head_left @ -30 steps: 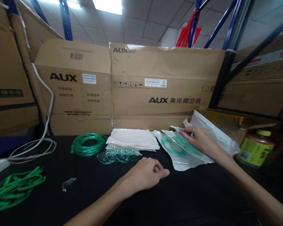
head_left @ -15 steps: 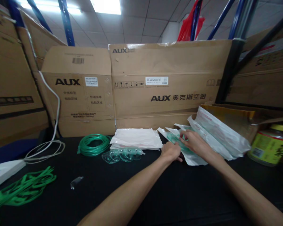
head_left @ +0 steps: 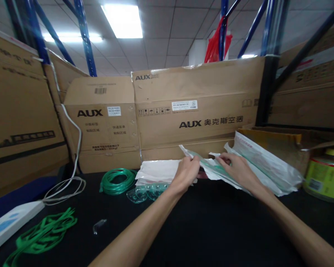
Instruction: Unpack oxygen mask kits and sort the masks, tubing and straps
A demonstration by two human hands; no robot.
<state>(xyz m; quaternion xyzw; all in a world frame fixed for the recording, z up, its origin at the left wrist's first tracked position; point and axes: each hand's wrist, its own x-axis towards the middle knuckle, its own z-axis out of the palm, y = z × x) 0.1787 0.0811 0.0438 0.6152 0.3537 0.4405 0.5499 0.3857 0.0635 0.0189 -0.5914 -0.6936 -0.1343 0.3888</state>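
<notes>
My left hand [head_left: 187, 172] is closed on the left edge of a white paper-and-film pouch [head_left: 208, 167], lifted off the black table. On the pouch's other side, my right hand [head_left: 236, 168] pinches its upper edge with thumb and fingers. Something pale green shows inside the pouch; its shape is unclear. Just right of my right hand lean more white pouches [head_left: 269, 174] with green contents. Left of my left hand lies a stack of flat white pouches [head_left: 156, 171]. In front of it sits a row of clear greenish plastic masks [head_left: 144, 193], partly hidden by my left forearm.
A coil of green tubing [head_left: 107, 183], green straps [head_left: 44, 233] and a small clear plastic piece [head_left: 99, 224] lie at left. A white power strip [head_left: 13, 226] stands at the left edge, a yellow-labelled jar [head_left: 325, 181] at right. Cardboard [head_left: 161, 137] walls the back.
My left hand has risen and moved left, raising the pouch's left edge. My right hand has shifted slightly right. The camera view has tilted up a little.
</notes>
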